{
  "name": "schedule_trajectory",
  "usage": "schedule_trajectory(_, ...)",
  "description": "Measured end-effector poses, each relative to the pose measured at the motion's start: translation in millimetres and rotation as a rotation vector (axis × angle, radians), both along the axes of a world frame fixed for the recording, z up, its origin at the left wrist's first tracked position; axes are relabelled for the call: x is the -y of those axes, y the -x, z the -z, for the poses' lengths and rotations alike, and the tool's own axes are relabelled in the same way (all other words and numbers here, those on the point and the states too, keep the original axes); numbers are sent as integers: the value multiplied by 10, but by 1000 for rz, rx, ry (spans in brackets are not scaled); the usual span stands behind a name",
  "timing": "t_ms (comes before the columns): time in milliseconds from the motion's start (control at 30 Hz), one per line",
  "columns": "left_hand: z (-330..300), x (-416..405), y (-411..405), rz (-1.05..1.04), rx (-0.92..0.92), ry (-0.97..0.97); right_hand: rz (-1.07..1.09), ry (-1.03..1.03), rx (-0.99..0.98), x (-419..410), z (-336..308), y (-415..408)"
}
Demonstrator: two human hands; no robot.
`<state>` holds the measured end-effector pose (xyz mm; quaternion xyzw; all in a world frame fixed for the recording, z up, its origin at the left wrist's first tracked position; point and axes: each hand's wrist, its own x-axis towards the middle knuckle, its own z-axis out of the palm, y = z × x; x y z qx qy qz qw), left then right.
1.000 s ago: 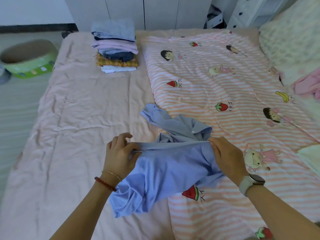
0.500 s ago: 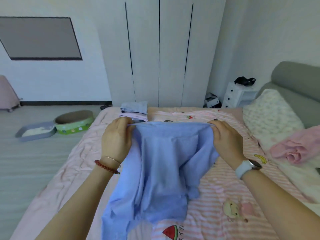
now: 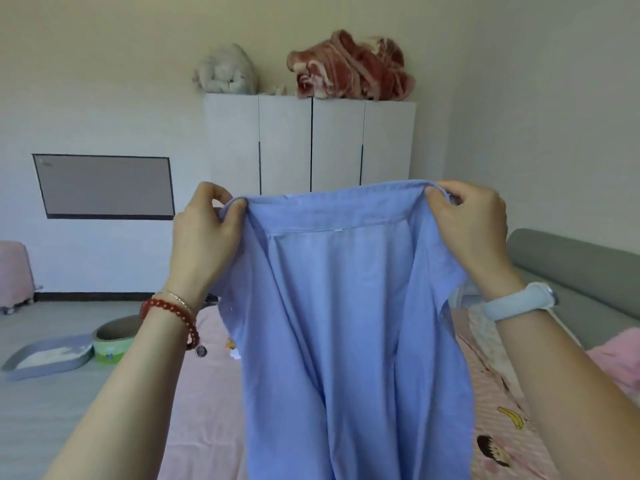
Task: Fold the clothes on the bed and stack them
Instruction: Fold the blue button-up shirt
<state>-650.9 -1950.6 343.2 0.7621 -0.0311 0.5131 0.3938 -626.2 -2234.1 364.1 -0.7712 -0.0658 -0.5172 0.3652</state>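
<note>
A light blue collared shirt (image 3: 349, 323) hangs in the air in front of me, stretched out by its shoulders with the collar on top. My left hand (image 3: 204, 233) pinches the left shoulder near the collar. My right hand (image 3: 467, 226) grips the right shoulder the same way. The shirt's body falls down past the frame's lower edge, over the bed (image 3: 204, 393). The stack of folded clothes at the bed's far end is hidden behind the shirt.
A pink sheet covers the bed's left side, and a striped cartoon quilt (image 3: 502, 427) its right. A pink garment (image 3: 620, 362) lies by the grey headboard (image 3: 571, 268). A white wardrobe (image 3: 311, 143) stands beyond. A grey tray (image 3: 45, 358) and green bowl (image 3: 110, 341) sit on the floor.
Both hands have lifted the blue shirt off the bed to face height and spread it wide. My view has tilted up from the bed to the wardrobe.
</note>
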Motion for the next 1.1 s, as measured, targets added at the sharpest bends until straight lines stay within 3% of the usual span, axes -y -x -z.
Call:
schedule_trajectory(67, -59, 9, 36, 202, -171, 128, -97, -54, -134, 7, -102, 32)
schedule_trajectory(167, 81, 37, 106, 623, -426, 338, -469, -286, -364, 4, 17, 69)
schedule_trajectory(233, 238, 4, 142, 806, -552, 436, -598, -400, -495, 47, 206, 84)
schedule_trajectory(367, 441, -57, 178, 1028, -665, 476, -761, -319, -623, 196, 471, 134)
schedule_trajectory(467, 494, 65, 156, 909, -568, 343, -638, -146, -535, 229, 569, 169)
schedule_trajectory(567, 456, 280, 138, 598, -355, 207, -362, -105, -291, 184, 620, 183)
schedule_trajectory(633, 405, 435, 153, 505, -228, 157, -212, -100, -137, 185, 619, 211)
schedule_trajectory(733, 297, 681, 250, 475, -30, 19, -95, -148, 96, 244, 544, 313)
schedule_trajectory(833, 153, 953, 345, 579, 86, -17, -27, -186, 260, 345, 387, 445)
schedule_trajectory(933, -17, 1216, 367, 619, 155, 19, -32, -214, 320, 477, 190, 535)
schedule_trajectory(1100, -277, 1496, 54, 560, 274, -79, -27, -183, 302, 655, -70, 394)
